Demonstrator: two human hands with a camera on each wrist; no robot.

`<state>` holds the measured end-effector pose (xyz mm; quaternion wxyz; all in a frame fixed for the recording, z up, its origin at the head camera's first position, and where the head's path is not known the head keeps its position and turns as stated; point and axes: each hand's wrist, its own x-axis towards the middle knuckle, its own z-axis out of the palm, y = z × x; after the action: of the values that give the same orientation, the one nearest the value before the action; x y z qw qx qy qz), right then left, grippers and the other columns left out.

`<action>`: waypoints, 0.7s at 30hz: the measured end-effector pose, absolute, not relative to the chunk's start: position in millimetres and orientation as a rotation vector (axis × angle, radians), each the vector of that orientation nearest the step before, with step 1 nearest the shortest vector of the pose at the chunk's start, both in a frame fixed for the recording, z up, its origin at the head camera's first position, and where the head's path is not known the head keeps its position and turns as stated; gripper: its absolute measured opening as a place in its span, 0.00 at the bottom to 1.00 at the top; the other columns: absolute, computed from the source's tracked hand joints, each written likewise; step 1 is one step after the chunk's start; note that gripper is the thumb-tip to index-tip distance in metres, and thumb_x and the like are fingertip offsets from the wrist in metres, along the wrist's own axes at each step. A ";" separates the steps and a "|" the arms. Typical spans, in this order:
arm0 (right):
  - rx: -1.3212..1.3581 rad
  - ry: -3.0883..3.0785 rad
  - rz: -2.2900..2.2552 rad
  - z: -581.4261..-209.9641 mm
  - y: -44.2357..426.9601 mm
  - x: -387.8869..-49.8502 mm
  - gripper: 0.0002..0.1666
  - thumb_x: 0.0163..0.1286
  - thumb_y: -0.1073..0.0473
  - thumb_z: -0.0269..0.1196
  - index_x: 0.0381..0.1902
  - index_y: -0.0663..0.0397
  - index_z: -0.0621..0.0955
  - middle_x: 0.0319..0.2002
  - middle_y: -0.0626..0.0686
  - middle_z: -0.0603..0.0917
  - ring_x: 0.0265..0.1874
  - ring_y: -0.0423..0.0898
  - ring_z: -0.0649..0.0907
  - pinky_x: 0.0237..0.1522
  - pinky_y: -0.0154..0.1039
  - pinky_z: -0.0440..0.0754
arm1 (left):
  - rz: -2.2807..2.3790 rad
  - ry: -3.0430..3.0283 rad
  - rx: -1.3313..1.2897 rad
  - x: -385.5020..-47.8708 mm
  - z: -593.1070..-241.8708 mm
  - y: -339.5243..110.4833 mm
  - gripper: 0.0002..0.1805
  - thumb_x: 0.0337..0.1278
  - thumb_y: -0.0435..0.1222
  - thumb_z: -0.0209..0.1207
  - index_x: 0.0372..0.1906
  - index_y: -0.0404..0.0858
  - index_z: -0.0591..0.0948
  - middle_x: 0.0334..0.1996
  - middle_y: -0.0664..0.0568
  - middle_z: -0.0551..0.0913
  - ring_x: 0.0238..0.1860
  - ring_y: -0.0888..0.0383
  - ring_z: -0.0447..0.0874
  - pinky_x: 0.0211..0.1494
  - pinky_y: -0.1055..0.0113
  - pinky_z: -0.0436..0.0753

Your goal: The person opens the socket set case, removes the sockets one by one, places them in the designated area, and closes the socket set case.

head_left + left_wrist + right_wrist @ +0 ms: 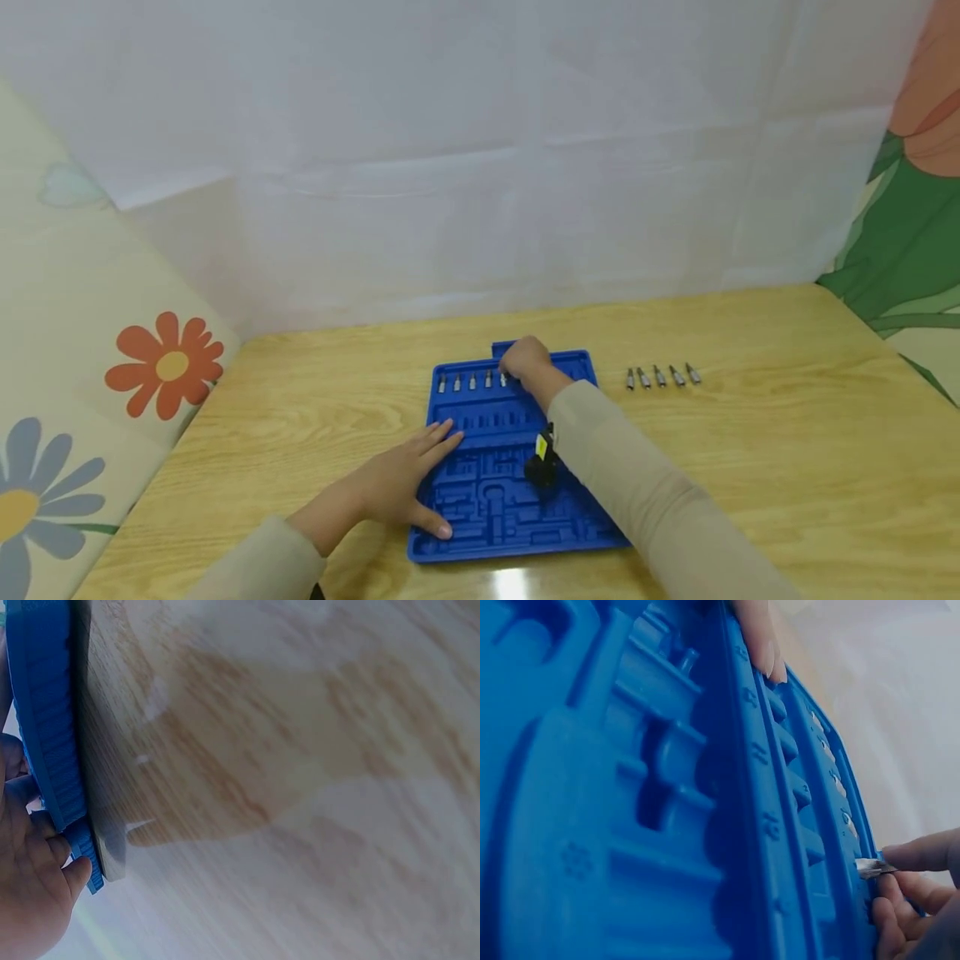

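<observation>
A blue moulded tool tray point(491, 439) lies on the table. At its upper row my right hand point(525, 362) pinches a small silver screwdriver bit point(870, 868) between thumb and fingertips, with its lower end at a slot. To the left in that row sit several bits point(472, 382), each in its own slot. My left hand point(401, 482) rests with spread fingers on the tray's left edge, thumb near the lower corner. In the left wrist view, the fingers of the left hand point(34, 877) touch the tray's side.
Several more bits point(660, 377) stand in a row on the wooden table point(750, 467), right of the tray. A black wrist camera point(542, 468) on the right wrist hides part of the tray. A white sheet point(480, 208) hangs behind the table.
</observation>
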<state>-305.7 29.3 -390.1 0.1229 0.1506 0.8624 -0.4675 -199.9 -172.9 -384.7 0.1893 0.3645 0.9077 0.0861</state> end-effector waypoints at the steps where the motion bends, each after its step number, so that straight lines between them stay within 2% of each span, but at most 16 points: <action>1: 0.405 2.508 -1.374 -390.8 30.2 -304.9 0.05 0.55 0.67 0.59 0.21 0.61 0.76 0.31 0.55 0.78 0.24 0.45 0.73 0.30 0.38 0.76 | 0.242 2.553 1.025 -199.4 -386.0 -173.0 0.59 0.26 0.69 0.53 0.66 0.40 0.51 0.65 0.43 0.45 0.64 0.46 0.42 0.58 0.49 0.57; 3: 0.343 2.498 -1.400 -391.8 32.3 -303.3 0.11 0.56 0.67 0.58 0.15 0.57 0.72 0.26 0.52 0.75 0.23 0.44 0.71 0.29 0.38 0.74 | 0.244 2.557 1.028 -198.7 -387.7 -173.1 0.59 0.26 0.69 0.53 0.66 0.40 0.51 0.65 0.44 0.45 0.64 0.46 0.42 0.58 0.49 0.57; 5: 0.307 2.484 -1.438 -392.5 35.1 -301.4 0.12 0.56 0.68 0.57 0.15 0.57 0.72 0.25 0.51 0.74 0.24 0.45 0.70 0.29 0.39 0.73 | 0.253 2.559 1.035 -198.4 -388.9 -172.8 0.59 0.26 0.69 0.53 0.66 0.39 0.51 0.65 0.43 0.45 0.64 0.45 0.42 0.58 0.49 0.57; 8: 0.294 2.491 -1.441 -391.0 38.5 -300.2 0.04 0.55 0.67 0.58 0.24 0.60 0.79 0.34 0.52 0.78 0.31 0.46 0.75 0.34 0.40 0.75 | 0.258 2.560 1.041 -199.3 -387.9 -172.7 0.59 0.26 0.68 0.54 0.66 0.39 0.51 0.65 0.43 0.45 0.64 0.45 0.42 0.58 0.49 0.57; 12: 0.289 2.477 -1.410 -388.3 40.1 -299.3 0.09 0.56 0.66 0.59 0.35 0.62 0.81 0.41 0.55 0.79 0.40 0.50 0.76 0.40 0.42 0.74 | 0.254 2.557 1.045 -199.7 -385.9 -172.6 0.59 0.26 0.68 0.53 0.66 0.39 0.51 0.65 0.43 0.45 0.64 0.45 0.42 0.58 0.49 0.57; 17: 0.270 2.470 -1.449 -386.8 39.6 -294.6 0.10 0.58 0.66 0.57 0.38 0.61 0.80 0.41 0.55 0.79 0.41 0.50 0.76 0.41 0.42 0.74 | 0.269 2.556 1.053 -199.0 -385.8 -173.5 0.59 0.27 0.68 0.54 0.66 0.38 0.52 0.65 0.41 0.46 0.64 0.44 0.42 0.57 0.48 0.57; 21: 0.292 2.452 -1.523 -388.6 39.6 -290.4 0.08 0.58 0.66 0.58 0.36 0.60 0.80 0.40 0.55 0.78 0.41 0.51 0.76 0.40 0.42 0.74 | 0.256 2.554 1.042 -199.3 -387.5 -174.4 0.59 0.26 0.68 0.54 0.66 0.39 0.51 0.65 0.43 0.45 0.64 0.45 0.42 0.57 0.49 0.58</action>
<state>-290.4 39.6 -388.6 0.1200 0.0999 0.8390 -0.5212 -199.3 -174.4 -387.5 0.1846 0.3696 0.9061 0.0909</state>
